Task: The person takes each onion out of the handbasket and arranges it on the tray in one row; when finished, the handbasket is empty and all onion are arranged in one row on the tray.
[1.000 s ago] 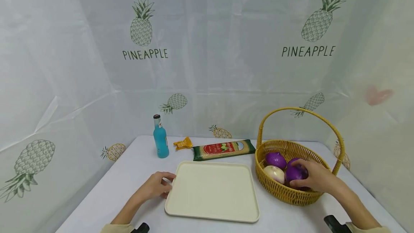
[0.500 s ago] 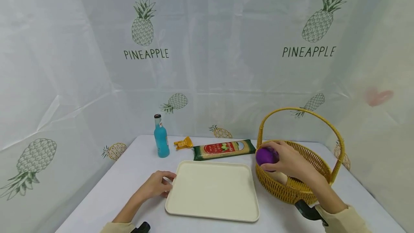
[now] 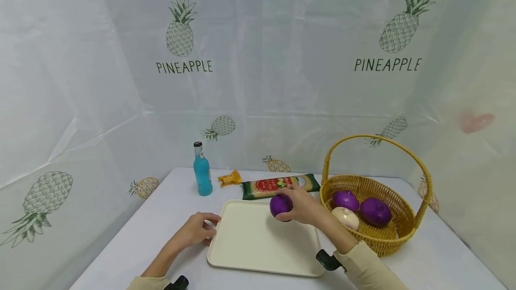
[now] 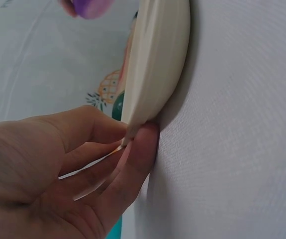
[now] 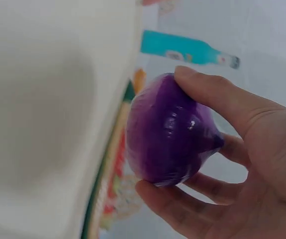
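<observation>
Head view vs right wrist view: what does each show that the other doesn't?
Only the head view: the wicker basket with two purple onions and a white one inside, the left hand on the tray's left edge, the yellow clip, the pineapple-print backdrop.
Only the right wrist view: the right hand's fingers curled under the held onion, thumb on top, and its pointed tip.
Both: right hand gripping the purple onion over the cream tray, the blue bottle, the noodle packet.
</observation>
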`<state>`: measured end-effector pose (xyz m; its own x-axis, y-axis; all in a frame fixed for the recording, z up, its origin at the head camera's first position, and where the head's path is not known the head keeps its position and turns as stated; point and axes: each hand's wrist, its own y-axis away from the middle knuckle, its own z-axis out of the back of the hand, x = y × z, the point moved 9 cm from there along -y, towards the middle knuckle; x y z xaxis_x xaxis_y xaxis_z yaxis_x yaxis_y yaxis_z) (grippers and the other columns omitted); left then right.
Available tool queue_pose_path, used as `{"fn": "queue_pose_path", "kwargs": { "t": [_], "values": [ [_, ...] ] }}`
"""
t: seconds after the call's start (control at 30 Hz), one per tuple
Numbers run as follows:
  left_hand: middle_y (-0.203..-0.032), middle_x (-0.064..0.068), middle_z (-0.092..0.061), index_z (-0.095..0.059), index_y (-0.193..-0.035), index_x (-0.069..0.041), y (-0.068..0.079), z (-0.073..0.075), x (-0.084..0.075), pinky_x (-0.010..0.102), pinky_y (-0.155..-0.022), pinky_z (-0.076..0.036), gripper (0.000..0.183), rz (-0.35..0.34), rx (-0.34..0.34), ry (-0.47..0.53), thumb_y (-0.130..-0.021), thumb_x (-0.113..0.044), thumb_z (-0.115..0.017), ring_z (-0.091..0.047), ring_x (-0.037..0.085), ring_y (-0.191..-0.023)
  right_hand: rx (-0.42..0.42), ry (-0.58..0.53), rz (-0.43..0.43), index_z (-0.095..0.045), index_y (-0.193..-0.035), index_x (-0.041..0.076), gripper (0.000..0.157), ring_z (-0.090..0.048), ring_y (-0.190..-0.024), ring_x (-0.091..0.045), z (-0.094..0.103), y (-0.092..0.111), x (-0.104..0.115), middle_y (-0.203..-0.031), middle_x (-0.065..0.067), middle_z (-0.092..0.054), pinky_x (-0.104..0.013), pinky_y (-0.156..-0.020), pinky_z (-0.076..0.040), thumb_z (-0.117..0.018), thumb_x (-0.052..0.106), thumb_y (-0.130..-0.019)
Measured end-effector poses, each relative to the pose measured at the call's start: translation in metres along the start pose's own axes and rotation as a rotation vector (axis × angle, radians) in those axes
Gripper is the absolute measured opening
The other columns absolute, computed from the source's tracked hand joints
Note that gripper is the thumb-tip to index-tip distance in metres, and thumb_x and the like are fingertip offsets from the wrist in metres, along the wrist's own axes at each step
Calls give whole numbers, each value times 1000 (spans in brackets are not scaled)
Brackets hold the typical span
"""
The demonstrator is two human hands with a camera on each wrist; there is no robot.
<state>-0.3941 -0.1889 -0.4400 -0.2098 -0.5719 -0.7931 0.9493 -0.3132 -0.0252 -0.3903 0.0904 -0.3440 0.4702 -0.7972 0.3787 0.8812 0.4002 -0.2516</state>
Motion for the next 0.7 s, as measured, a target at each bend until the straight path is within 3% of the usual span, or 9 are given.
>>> {"fn": "queue_pose_path", "kwargs": {
  "t": [0.3, 0.7],
  "values": [
    [-111, 16, -67, -64, -121, 4, -1, -1, 2, 31, -54, -60, 42, 10, 11, 24, -80, 6, -65, -63, 16, -71, 55, -79, 52, -64, -127, 17, 60, -59, -103, -28, -53, -36, 22, -119, -13, -58, -49, -83, -58, -85, 33, -72],
    [-111, 19, -67, -63, -121, 7, -2, -1, 2, 31, -53, -60, 42, -16, 15, 29, -79, 4, -64, -64, 16, -69, 35, -149, 10, -62, -129, 18, 61, -57, -112, -22, -106, -82, 54, -124, -5, -64, -42, -94, -56, -83, 38, -76]
  ]
}}
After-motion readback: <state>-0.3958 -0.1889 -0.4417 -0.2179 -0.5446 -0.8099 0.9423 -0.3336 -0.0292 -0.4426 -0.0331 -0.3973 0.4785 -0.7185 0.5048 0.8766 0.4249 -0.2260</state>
